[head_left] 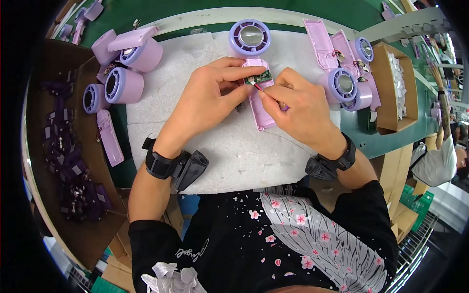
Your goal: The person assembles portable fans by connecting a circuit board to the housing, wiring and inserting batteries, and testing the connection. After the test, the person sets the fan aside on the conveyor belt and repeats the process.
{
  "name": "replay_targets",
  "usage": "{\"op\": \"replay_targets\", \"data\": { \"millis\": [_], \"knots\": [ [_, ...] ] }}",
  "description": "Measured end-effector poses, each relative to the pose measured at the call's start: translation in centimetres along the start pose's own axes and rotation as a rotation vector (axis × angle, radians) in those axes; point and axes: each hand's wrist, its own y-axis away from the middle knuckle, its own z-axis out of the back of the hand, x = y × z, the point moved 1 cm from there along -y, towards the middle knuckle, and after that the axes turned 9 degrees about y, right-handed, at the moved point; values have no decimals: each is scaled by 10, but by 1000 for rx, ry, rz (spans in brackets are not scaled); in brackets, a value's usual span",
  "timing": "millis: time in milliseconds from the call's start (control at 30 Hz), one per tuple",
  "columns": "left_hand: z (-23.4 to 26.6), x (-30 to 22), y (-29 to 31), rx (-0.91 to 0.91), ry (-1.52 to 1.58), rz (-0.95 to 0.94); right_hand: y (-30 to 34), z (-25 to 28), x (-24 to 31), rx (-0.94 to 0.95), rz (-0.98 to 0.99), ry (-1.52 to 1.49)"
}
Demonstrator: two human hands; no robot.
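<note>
A pink fan-like device lies on the white foam pad, its round lilac-rimmed head (250, 38) at the far end. Its opened handle shell (262, 116) points toward me. My left hand (207, 90) closes its fingertips and thumb on a small green circuit board (264, 77) at the top of that handle. From the right, my right hand (302, 103) pinches thin red and black wires (257, 86) beside the board. The wire ends are hidden by the fingers. A small purple part shows under my right hand; its kind is unclear.
More pink devices (131, 83) stand at the left, and others with open shells (344, 84) at the right. A brown box (88, 161) of dark purple parts flanks the left side. Right of the pad is a carton (413, 93) of white pieces. A person (439, 163) is farther right.
</note>
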Motion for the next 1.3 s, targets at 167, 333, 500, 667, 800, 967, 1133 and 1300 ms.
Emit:
{"op": "replay_targets", "data": {
  "millis": [167, 333, 500, 667, 800, 967, 1133, 1300],
  "knots": [
    [-1, 3, 0, -19, -51, -38, -1, 0, 0, 36, 15, 16],
    [-3, 6, 2, -35, -83, -57, -2, 0, 2, 66, 39, 23],
    [-8, 9, 1, -134, -133, -183, -5, 0, -3, 43, 90, 18],
    [-11, 10, 1, -182, -178, -210, -13, 4, -5, -43, 43, -111],
    [-12, 13, 5, -168, -188, -186, -11, 5, 3, -23, -98, -100],
    [-10, 20, 9, -153, -230, -198, -7, -5, -4, 49, -1, -108],
    [-10, 19, 9, -146, -237, -196, -6, -7, -6, 32, 8, -148],
    [-9, 14, 7, -159, -253, -182, -11, -5, -7, -28, 46, -153]
  ]
}}
